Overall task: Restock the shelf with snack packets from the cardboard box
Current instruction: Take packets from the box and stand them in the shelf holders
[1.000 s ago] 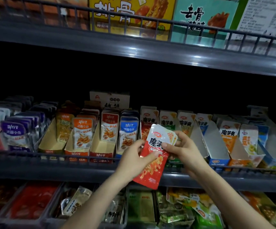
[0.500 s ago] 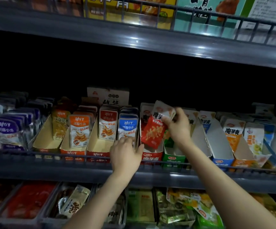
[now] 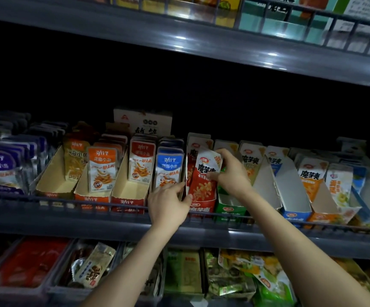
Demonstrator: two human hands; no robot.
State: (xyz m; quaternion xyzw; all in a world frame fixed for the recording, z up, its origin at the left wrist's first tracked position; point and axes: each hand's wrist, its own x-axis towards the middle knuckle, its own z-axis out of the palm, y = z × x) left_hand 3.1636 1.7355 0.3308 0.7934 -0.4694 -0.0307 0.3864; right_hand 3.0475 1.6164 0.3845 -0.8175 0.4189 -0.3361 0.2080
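Observation:
A red and white snack packet point(image 3: 204, 176) stands upright in the red display carton point(image 3: 201, 209) on the middle shelf point(image 3: 113, 227). My right hand point(image 3: 230, 173) grips the packet's upper right edge. My left hand point(image 3: 168, 204) is at the carton's front left corner, its fingers touching the packet's lower left edge and the neighbouring blue packet point(image 3: 168, 167). More red packets stand behind it in the same carton. The cardboard box is out of view.
Open cartons of orange, red and blue fish-snack packets point(image 3: 101, 169) fill the shelf to the left, green, blue and orange cartons point(image 3: 294, 211) to the right. A wire rail point(image 3: 46, 200) runs along the shelf front. Bins of snacks point(image 3: 29, 264) sit below, boxes on the upper shelf point(image 3: 223, 47).
My right hand lowered the red packet from above the carton down into it, now upright. My left hand moved right from the blue carton to the red carton's front.

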